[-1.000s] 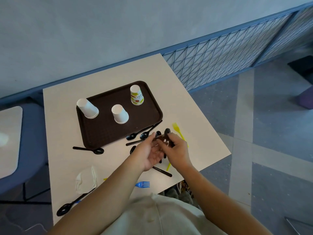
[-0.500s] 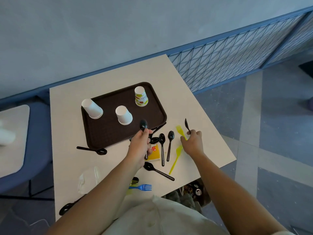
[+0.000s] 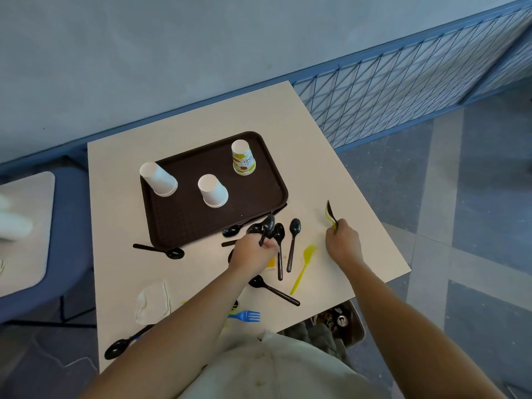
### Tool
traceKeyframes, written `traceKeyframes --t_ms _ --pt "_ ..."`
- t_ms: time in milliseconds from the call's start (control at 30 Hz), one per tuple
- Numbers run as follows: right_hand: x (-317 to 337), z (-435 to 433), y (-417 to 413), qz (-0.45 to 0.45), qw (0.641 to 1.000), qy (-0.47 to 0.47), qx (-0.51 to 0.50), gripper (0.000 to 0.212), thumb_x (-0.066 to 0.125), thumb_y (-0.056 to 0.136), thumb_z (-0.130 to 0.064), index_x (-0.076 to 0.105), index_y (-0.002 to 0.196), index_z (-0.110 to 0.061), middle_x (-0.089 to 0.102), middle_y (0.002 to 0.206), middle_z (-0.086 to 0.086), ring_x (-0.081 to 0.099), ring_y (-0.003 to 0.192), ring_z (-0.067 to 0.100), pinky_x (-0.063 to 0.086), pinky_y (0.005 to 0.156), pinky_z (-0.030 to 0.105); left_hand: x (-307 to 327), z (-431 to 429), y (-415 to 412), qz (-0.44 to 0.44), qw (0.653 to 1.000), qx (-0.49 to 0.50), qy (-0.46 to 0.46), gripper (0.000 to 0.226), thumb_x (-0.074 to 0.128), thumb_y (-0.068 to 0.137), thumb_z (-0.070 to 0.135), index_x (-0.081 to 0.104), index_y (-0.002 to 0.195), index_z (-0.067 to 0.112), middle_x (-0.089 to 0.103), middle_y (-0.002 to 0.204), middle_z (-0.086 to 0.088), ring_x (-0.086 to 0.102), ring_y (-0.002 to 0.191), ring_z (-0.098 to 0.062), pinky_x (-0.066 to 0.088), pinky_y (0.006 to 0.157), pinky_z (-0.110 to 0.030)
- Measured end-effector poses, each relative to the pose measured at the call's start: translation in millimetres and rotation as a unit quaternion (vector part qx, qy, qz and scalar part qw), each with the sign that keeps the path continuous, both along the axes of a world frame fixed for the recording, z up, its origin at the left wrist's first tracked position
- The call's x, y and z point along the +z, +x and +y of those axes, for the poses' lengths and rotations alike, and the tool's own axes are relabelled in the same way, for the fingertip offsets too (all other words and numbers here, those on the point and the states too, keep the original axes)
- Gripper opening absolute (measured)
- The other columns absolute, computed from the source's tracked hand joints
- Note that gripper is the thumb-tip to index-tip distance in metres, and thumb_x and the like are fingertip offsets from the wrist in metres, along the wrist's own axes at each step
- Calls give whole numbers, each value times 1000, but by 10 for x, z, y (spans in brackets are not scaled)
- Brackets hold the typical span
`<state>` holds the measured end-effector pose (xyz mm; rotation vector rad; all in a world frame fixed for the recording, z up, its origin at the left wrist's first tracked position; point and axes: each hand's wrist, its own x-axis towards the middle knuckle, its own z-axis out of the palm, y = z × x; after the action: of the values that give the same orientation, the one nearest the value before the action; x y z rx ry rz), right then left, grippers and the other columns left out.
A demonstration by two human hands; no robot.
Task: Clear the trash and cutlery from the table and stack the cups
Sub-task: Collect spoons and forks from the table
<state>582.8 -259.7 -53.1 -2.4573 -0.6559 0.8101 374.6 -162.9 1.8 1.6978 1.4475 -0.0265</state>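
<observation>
My left hand point(image 3: 253, 251) is closed around black plastic spoons point(image 3: 266, 227), bowls up, just off the tray's near edge. My right hand point(image 3: 342, 244) grips a black utensil and a yellow fork point(image 3: 330, 214) near the table's right side. Loose black spoons point(image 3: 293, 243) and a yellow fork point(image 3: 304, 266) lie between my hands. Another black spoon point(image 3: 273, 290) lies nearer me. On the brown tray point(image 3: 172, 223) stand two white cups point(image 3: 157, 179) point(image 3: 212, 191) and a printed cup point(image 3: 243, 157), all upside down.
A crumpled napkin point(image 3: 152, 302), a blue fork point(image 3: 244, 315) and a black spoon point(image 3: 121, 347) lie near the front edge. One black spoon point(image 3: 161, 250) lies left of the tray. A bin with trash point(image 3: 339, 321) sits under the table's near edge. Blue railing stands at the right.
My hands have separated. The left hand rose with black spoons toward the tray, then lowered among the loose spoons. The right hand moved right and picked up the yellow fork.
</observation>
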Motion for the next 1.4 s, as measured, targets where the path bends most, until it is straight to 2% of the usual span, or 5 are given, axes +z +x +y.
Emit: traceKeyframes --t_ms 400,567,867,1100,1400 --pt "-114 -420 -676 46 988 -123 77 45 60 89 -59 57 101 -15 59 89 0 60 79 20 43 59 30 -447 -153 229 171 974 -128 75 36 73 90 51 69 95 15 68 94 -1 68 90 -22 45 66 -30" --pt "-157 -383 -684 25 984 -158 81 34 58 94 -50 57 98 -16 57 89 0 60 79 22 45 61 30 -501 -182 290 190 970 -132 71 35 73 91 49 67 92 15 69 91 -2 69 86 -22 48 62 -30" --pt "-100 -364 -492 19 986 -152 65 17 56 89 -29 50 79 -17 56 83 1 59 73 21 41 54 27 -440 -179 346 114 992 -52 -1 35 68 89 42 68 86 8 67 79 -3 61 68 -15 40 50 -27" --pt "-71 -428 -275 -16 980 -157 120 17 55 91 -32 54 89 -15 47 79 -1 55 78 27 43 63 30 -155 -179 286 20 999 -15 -25 32 47 99 40 63 95 12 66 89 -6 63 83 -23 46 66 -32" --pt "50 -591 -285 23 997 4 73 22 64 88 -25 49 72 -22 54 69 2 53 65 25 35 54 31 109 -281 -139 -111 987 40 -107 27 41 92 23 63 82 11 69 60 -1 56 66 -19 45 68 -37"
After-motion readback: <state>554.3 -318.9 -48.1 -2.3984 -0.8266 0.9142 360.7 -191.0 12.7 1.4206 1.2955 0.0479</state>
